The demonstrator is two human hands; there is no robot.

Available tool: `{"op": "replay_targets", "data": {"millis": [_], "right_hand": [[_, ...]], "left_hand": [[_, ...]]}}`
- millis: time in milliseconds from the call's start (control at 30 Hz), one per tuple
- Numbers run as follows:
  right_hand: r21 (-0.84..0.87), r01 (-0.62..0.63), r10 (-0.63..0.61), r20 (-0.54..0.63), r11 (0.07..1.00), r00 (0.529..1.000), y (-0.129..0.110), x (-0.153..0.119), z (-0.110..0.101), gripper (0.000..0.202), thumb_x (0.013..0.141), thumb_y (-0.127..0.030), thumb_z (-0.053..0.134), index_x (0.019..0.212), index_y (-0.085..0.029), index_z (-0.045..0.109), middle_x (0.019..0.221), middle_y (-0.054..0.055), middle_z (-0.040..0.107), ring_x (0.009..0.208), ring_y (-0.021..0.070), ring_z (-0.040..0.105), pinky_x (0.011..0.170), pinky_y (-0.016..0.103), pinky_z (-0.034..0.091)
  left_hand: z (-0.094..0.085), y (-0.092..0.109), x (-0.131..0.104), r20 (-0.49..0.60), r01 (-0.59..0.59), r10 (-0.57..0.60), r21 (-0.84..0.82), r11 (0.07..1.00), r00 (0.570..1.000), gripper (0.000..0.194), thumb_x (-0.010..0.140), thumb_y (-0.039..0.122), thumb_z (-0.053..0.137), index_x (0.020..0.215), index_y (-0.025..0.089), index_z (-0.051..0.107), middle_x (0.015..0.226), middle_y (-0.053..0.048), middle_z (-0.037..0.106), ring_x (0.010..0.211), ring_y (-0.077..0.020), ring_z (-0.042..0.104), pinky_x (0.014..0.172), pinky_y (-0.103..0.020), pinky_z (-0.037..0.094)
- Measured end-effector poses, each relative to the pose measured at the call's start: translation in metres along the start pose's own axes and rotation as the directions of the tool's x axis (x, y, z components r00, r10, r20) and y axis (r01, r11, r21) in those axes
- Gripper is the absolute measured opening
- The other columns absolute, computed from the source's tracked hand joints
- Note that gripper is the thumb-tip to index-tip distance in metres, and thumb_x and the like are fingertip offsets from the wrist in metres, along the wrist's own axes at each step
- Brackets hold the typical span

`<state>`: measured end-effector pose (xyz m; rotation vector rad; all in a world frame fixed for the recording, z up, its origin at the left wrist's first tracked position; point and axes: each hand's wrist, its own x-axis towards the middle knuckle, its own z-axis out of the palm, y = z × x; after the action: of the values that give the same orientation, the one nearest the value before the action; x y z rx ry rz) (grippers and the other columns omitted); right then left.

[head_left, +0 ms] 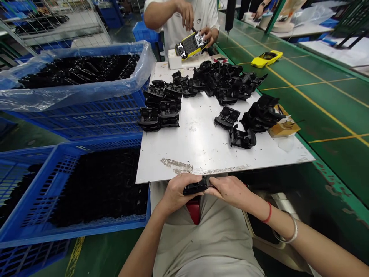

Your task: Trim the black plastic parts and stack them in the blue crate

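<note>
Just below the table's front edge, above my lap, my left hand (pixel 179 189) is closed around a black plastic part (pixel 195 187), thumb on top and fingers beneath. At the part's right end, my right hand (pixel 229 189) is pinched. A thin dark piece shows between its thumb and fingers, too small and covered to name. Nearest on the white table (pixel 201 150) are a loose black molded part (pixel 243 137) and another flatter one (pixel 227 117). Stacks of black molded parts (pixel 159 115) stand at the table's left side.
A heap of black parts (pixel 220 79) covers the table's far side. At right sits a small brown box (pixel 285 125). Blue crates (pixel 31 215) stand at left. Across the table, a co-worker's hands hold a yellow toy car (pixel 190 46); another yellow car (pixel 266 58) rests on the green conveyor (pixel 325 111).
</note>
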<state>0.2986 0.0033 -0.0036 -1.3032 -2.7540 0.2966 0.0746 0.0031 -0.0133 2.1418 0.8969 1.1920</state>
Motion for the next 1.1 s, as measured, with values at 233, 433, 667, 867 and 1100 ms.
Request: {"op": "replay_targets", "data": {"millis": [233, 433, 667, 867, 1100], "right_hand": [[-0.017, 0.002, -0.001, 0.05, 1.0, 0.999, -0.0005, 0.0016, -0.0017, 0.068, 0.1, -0.06, 0.006, 0.079, -0.018, 0.055, 0.054, 0.003, 0.058, 0.044, 0.0144, 0.048, 0.045, 0.027, 0.013], [-0.013, 0.03, -0.029, 0.069, 0.999, 0.997, 0.0004, 0.0016, -0.0016, 0.056, 0.103, -0.053, 0.017, 0.079, -0.018, 0.053, 0.051, 0.001, 0.054, 0.041, 0.0137, 0.045, 0.045, 0.028, 0.013], [0.011, 0.057, -0.058, 0.086, 0.998, 0.995, 0.0011, 0.0022, 0.0019, 0.043, 0.104, -0.044, 0.026, 0.081, -0.018, 0.051, 0.052, -0.001, 0.051, 0.041, 0.0124, 0.042, 0.046, 0.027, 0.014], [0.028, 0.092, -0.095, 0.103, 0.995, 0.99, 0.0014, 0.0052, 0.0002, 0.045, 0.104, -0.044, 0.022, 0.08, -0.018, 0.05, 0.05, -0.003, 0.044, 0.039, 0.0107, 0.032, 0.043, 0.026, 0.013], [0.06, 0.105, -0.107, 0.032, 0.993, 0.994, 0.0025, 0.0052, 0.0035, 0.044, 0.104, -0.043, 0.022, 0.08, -0.019, 0.049, 0.05, -0.004, 0.043, 0.04, 0.0104, 0.031, 0.044, 0.026, 0.014]], "left_hand": [[-0.0001, 0.0007, 0.0008, 0.007, -0.009, 0.009, 0.004, 1.0, 1.0, 0.03, 0.08, 0.032, 0.076, 0.105, 0.018, 0.067, 0.098, -0.009, 0.078, 0.09, -0.021, 0.074, 0.081, -0.032, 0.06], [-0.0016, -0.0008, 0.0008, 0.021, -0.006, 0.006, -0.004, 1.0, 1.0, 0.03, 0.082, 0.033, 0.075, 0.107, 0.019, 0.067, 0.098, -0.009, 0.078, 0.091, -0.0214, 0.074, 0.082, -0.033, 0.06], [-0.003, -0.0032, 0.0007, 0.03, -0.006, 0.006, -0.005, 1.0, 1.0, 0.029, 0.083, 0.033, 0.073, 0.107, 0.018, 0.067, 0.098, -0.01, 0.078, 0.092, -0.022, 0.074, 0.082, -0.033, 0.06], [-0.0046, -0.0028, 0.0009, 0.044, 0.012, -0.011, -0.021, 1.0, 0.999, 0.029, 0.083, 0.032, 0.074, 0.107, 0.018, 0.066, 0.099, -0.009, 0.078, 0.093, -0.0216, 0.074, 0.083, -0.033, 0.059], [-0.0036, -0.0041, -0.0003, 0.057, 0.025, -0.025, -0.007, 1.0, 0.998, 0.031, 0.082, 0.033, 0.075, 0.107, 0.018, 0.066, 0.1, -0.009, 0.077, 0.093, -0.0221, 0.074, 0.083, -0.034, 0.059]]}}
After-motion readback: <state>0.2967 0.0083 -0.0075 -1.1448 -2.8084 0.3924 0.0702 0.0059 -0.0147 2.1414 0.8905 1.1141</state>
